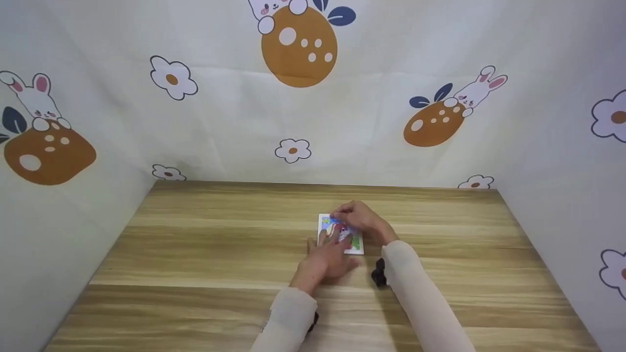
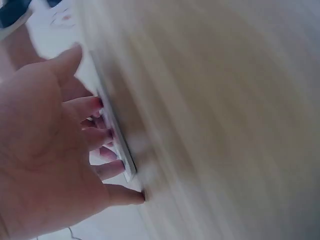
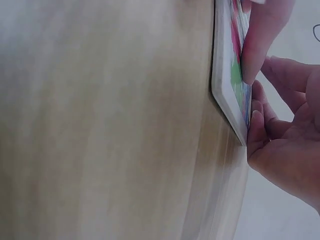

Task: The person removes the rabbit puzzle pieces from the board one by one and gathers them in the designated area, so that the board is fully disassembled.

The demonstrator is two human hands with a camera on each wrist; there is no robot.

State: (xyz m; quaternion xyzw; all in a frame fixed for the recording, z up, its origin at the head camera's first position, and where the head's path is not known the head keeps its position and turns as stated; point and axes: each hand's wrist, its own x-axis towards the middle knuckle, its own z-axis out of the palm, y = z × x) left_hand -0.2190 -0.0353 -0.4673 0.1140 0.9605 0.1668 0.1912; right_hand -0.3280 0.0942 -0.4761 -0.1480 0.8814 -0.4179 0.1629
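Note:
A small rectangular picture board with a white border and a bright cartoon print lies flat on the wooden table. Across its near part, my left hand is spread out, with the straight fingers touching the picture. In the left wrist view, the fingertips of that left hand meet the board's thin side. At the far right of the board, my right hand has bent fingers at the edge. The right wrist view shows the right hand with curled fingers and thumb holding the board's corner. Both hands cover parts of the picture.
The wood-grain table stretches around the board. Behind it hangs a pale curtain printed with rabbits, oranges and flowers, and similar cloth rises at both sides. A black wrist-worn device shows by the right sleeve.

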